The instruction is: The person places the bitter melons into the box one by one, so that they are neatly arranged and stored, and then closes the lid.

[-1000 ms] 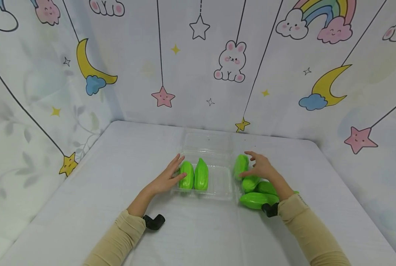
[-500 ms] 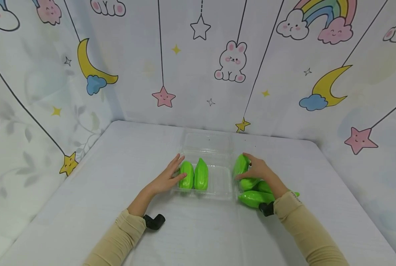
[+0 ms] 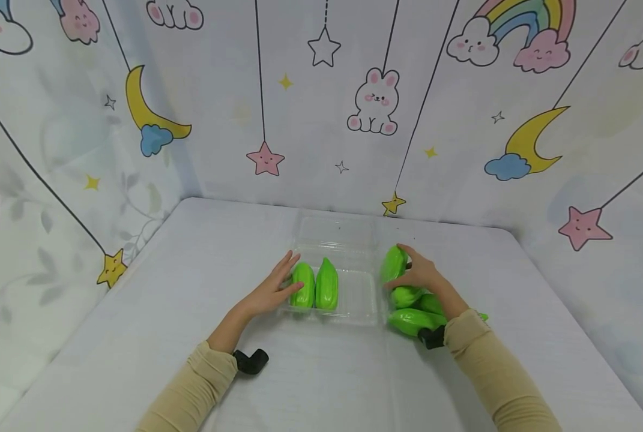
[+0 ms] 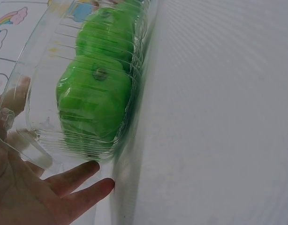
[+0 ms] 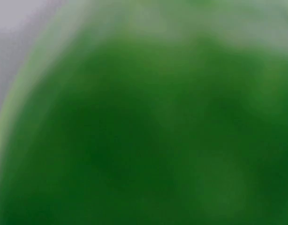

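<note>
A clear plastic clamshell box (image 3: 356, 294) lies open, with two bright green, ridged toy vegetables (image 3: 327, 284) standing side by side in its left part. My left hand (image 3: 269, 291) rests at the box's left end, fingers extended, thumb reaching over the rim by the leftmost vegetable (image 4: 94, 101). At the box's right side, my right hand (image 3: 421, 271) grips another green ridged vegetable (image 3: 394, 264) between thumb and fingers. Only a blurred green surface (image 5: 148, 131) fills the right wrist view; which vegetable it belongs to I cannot tell.
Several more green vegetables (image 3: 415, 322) are heaped below my right hand, partly hidden by the wrist and its black camera mount (image 3: 431, 337). The box's clear lid (image 3: 337, 231) lies folded back. A white-covered table (image 3: 321, 384) meets a cartoon-printed cloth (image 3: 310, 120) behind.
My right hand has closed from a spread pose onto the upper vegetable, which is now slightly higher and tilted. The left hand and both vegetables in the box stay put.
</note>
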The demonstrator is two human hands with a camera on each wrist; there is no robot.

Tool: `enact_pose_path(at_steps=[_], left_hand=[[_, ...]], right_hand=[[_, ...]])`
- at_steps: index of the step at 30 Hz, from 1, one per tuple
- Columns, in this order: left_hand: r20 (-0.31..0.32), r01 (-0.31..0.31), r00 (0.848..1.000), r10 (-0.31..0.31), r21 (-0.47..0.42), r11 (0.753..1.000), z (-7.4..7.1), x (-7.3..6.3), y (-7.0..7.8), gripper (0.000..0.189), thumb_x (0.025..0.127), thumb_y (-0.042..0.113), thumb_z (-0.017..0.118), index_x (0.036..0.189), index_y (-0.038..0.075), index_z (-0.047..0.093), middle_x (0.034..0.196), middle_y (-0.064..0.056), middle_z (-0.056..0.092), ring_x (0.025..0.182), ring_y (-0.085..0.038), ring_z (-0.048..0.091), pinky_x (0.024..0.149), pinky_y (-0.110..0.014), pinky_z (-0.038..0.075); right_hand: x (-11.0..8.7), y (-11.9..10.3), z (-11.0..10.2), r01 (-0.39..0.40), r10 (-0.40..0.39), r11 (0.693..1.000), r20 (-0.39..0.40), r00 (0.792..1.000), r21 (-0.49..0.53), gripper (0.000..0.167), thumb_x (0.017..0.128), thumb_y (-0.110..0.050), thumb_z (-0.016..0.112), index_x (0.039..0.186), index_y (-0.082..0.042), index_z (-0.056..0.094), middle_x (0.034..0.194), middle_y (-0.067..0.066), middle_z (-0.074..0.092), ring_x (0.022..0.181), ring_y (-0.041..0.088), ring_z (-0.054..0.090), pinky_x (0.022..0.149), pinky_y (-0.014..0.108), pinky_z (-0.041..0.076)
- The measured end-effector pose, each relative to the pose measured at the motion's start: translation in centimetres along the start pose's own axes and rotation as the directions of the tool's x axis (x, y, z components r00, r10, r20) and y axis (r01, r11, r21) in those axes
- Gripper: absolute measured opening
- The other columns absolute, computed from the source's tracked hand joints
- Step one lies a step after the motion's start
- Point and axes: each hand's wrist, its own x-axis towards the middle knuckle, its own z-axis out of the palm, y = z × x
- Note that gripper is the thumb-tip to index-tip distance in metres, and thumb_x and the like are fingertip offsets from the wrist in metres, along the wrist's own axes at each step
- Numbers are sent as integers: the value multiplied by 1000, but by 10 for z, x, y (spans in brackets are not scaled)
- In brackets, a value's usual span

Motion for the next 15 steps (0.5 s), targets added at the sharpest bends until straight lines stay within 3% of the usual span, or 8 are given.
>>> enact_pose_path(at_steps=[3,10,12,15], left_hand=[[-5,2,1000,-2,8,1000,0,-1,4,65,96,23,49,147,7,11,151,-17,-4,135,-40,9,98,-55,31],[22,14,1000,-14,-25,1000,-7,-10,36,63,96,14,48,145,-1,10,149,-25,-5,132,-46,12,97,-57,30],[24,12,1000,-12,-21,1000,-8,-11,37,63,96,14,48,145,-2,11,148,-26,-4,132,-47,13,97,-57,31],[15,7,1000,-7,-20,1000,-4,-8,25,64,97,17,48,146,1,10,149,-23,-5,131,-47,16,97,-57,32]], right_hand=[[-1,2,-4,13,-12,1000,-20,1000,19,109,67,-36,81,146,-8,12,138,30,30,119,44,39,92,57,36],[-6,4,-11,54,-51,994,-30,998,92,109,67,-30,82,147,-7,11,142,31,21,120,46,36,91,58,36],[-7,5,-14,65,-61,991,-32,998,118,110,66,-30,83,147,-9,11,143,30,20,121,46,35,90,57,37],[-8,9,-18,80,-75,985,-37,997,152,112,65,-29,84,148,-11,10,141,30,22,119,46,36,89,55,39]])
